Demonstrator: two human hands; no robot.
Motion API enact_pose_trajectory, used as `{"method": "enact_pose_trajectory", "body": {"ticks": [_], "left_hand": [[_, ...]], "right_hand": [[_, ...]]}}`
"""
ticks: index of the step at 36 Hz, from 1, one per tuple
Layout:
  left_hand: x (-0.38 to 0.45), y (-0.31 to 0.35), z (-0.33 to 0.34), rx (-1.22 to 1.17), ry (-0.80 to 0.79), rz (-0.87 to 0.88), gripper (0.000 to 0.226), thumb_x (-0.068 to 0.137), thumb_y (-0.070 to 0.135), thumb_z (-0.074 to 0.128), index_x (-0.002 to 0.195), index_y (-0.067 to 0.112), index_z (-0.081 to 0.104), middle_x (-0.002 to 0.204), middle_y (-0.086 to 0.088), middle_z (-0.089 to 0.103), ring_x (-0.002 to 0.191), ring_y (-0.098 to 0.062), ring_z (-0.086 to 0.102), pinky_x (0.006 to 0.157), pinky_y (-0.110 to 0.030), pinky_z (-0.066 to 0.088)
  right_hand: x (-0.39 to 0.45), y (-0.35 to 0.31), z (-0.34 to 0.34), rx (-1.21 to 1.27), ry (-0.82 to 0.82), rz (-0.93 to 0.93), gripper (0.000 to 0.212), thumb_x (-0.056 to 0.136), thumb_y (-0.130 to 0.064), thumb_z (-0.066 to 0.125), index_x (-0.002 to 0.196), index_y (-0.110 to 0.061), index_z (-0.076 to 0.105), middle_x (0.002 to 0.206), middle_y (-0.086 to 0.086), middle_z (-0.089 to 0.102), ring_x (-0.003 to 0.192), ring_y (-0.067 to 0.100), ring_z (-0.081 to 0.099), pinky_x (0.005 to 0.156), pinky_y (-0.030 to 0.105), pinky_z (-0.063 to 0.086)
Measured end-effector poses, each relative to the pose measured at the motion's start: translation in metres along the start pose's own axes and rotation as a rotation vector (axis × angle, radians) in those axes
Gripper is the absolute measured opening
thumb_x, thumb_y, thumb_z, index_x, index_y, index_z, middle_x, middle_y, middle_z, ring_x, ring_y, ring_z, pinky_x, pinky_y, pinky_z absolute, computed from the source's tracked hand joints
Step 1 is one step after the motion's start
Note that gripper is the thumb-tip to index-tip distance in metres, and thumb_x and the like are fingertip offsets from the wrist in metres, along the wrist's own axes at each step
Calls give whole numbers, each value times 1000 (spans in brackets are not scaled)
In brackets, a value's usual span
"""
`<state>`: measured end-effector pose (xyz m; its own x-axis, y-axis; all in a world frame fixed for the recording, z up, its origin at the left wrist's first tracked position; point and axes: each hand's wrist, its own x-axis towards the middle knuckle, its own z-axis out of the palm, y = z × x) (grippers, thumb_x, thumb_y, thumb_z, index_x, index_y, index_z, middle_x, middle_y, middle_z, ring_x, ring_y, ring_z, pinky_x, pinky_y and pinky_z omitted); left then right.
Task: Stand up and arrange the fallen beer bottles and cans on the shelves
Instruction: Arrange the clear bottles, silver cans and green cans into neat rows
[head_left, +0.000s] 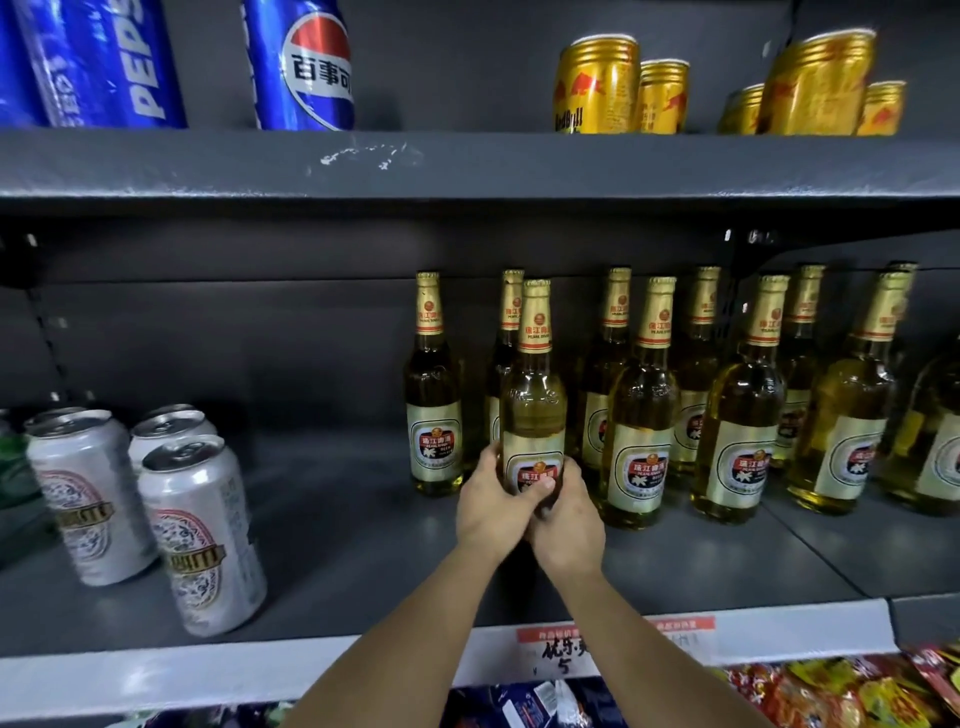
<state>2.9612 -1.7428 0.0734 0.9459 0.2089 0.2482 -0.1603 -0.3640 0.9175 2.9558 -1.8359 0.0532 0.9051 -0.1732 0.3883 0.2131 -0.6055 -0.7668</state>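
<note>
Clear glass beer bottle with gold foil neck (532, 395), mid-frame, stands upright; left hand (493, 506) and right hand (566, 519) both wrap its base, probably steadying it into the row.

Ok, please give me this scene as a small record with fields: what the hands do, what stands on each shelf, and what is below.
held item: beer bottle, upright, above the middle shelf
left hand: grips the bottle's lower part from the left
right hand: grips the same part from the right
bottle row: same brand, all upright, to the right and behind
silver cans: upright, left side of the middle shelf
top shelf: blue Pepsi cans, gold Red Bull cans
below: price tag, snack packets
</note>
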Motion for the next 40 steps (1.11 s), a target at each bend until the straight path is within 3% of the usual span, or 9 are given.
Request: {"method": "enact_pose_trajectory", "body": {"ticks": [6, 13, 17, 22, 27, 32, 40], "left_hand": [[0, 2, -4, 33, 24, 0, 65, 76, 28, 81, 134, 24, 51, 110, 11, 67, 103, -8, 63, 96, -36, 51], [-4, 10, -8, 134, -2, -20, 66, 80, 30, 77, 137, 21, 45, 116, 4, 66, 106, -13, 61, 94, -30, 49], [-14, 11, -12, 227, 0, -9, 59, 82, 34, 75, 133, 19, 49, 118, 3, 65, 112, -16, 60, 93, -30, 48], [-39, 7, -30, 446, 25, -9, 59, 93, 45, 58, 143, 18, 42, 141, -4, 52, 129, -22, 48, 99, -32, 40], [-76, -1, -68, 619, 57, -6, 50, 98, 47, 47, 140, 19, 44, 138, -8, 51, 127, -26, 47, 98, -38, 44], [-115, -8, -122, 733, 140, -19, 52, 99, 48, 44, 140, 17, 45, 138, -7, 52, 124, -27, 49, 94, -38, 44], [-196, -40, -233, 818, 230, -168, 53, 100, 49, 41, 143, 17, 40, 138, -9, 51, 126, -30, 46, 93, -40, 43]], "right_hand": [[-2, -3, 0, -1, -41, -16, 67, 81, -23, 73, 139, -21, 39, 126, -1, 60, 110, 19, 61, 87, 31, 49], [-2, -9, -5, -45, -107, 14, 75, 87, -26, 66, 148, -18, 25, 141, 5, 48, 117, 27, 57, 90, 38, 49], [-9, -8, -11, -95, -129, 13, 70, 88, -28, 64, 147, -19, 27, 143, 5, 45, 117, 27, 56, 89, 39, 51], [-23, -3, -22, -196, -159, -13, 64, 89, -34, 65, 142, -17, 33, 140, 4, 44, 120, 25, 53, 83, 34, 47], [-41, -12, -31, -258, -95, -30, 49, 91, -40, 61, 130, -15, 43, 130, 8, 49, 114, 27, 54, 77, 33, 44], [-73, -37, -21, -288, -56, -127, 47, 92, -39, 59, 126, -8, 49, 123, 15, 55, 110, 34, 54, 83, 41, 47], [-161, -110, 38, -235, -353, -380, 52, 97, -40, 51, 140, -15, 42, 141, 5, 45, 127, 26, 45, 98, 37, 40]]}}
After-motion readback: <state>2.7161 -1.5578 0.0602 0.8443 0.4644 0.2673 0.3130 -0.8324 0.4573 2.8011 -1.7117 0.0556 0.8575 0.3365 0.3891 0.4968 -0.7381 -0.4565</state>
